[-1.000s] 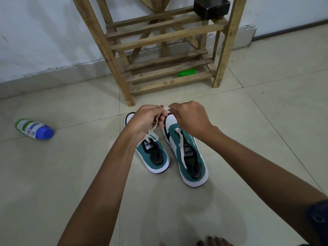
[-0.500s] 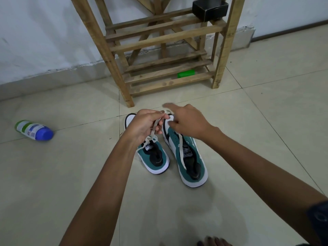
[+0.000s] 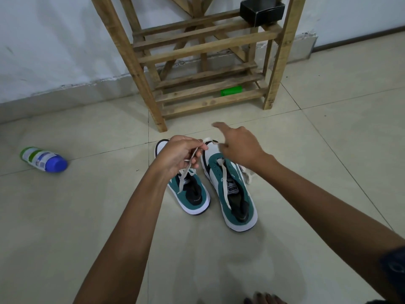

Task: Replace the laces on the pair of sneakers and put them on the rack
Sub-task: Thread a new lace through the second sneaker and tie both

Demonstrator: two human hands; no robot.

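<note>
Two teal-and-white sneakers stand side by side on the tiled floor, toes toward the rack: the left sneaker (image 3: 192,194) and the right sneaker (image 3: 232,194). My left hand (image 3: 179,156) hovers over the left sneaker and pinches a cream lace (image 3: 186,174) that runs down into that shoe. Above the right sneaker's toe, my right hand (image 3: 238,145) has its index finger stretched forward and holds nothing that I can see. A loose cream lace (image 3: 223,178) lies along the right sneaker's tongue, and more lace (image 3: 246,173) bunches beside that shoe. The wooden rack (image 3: 203,69) stands just beyond.
A black box (image 3: 262,9) sits on the rack's upper shelf and a green cylinder (image 3: 231,91) lies under the lowest shelf. A white bottle with a blue cap (image 3: 43,159) lies on the floor at the left. Toes (image 3: 263,299) show at the bottom edge.
My right hand has let go of the lace end, opened and shifted to the right with its index finger extended. My left hand keeps its pinch on the lace.
</note>
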